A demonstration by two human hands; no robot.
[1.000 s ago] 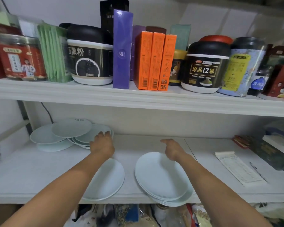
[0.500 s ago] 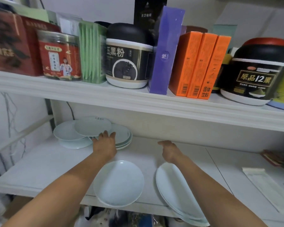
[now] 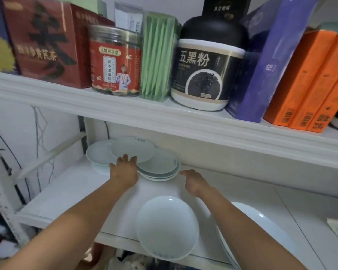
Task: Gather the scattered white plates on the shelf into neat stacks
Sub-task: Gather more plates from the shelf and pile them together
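On the lower shelf (image 3: 70, 193), at the back left corner, some white plates lie scattered and overlapping. The leftmost plate (image 3: 99, 152) sits on top of another one. The top plate (image 3: 134, 150) lies partly over it and also partly over a small stack (image 3: 160, 168) to its right.

The left hand (image 3: 124, 171) reaches to this group with the palm down and the fingers spread. The fingertips (image 3: 125, 157) touch the near edge of the top plate. It has no firm hold on anything that I can see.

The right hand (image 3: 193, 182) hovers over the bare shelf, just beside the small stack. Its index finger points to the left and the other fingers are curled in. It holds nothing.

Between the two forearms, a single plate (image 3: 167, 227) lies at the front edge of the shelf and hangs a little over it. To the right, larger plates (image 3: 261, 223) are partly hidden under the right forearm.
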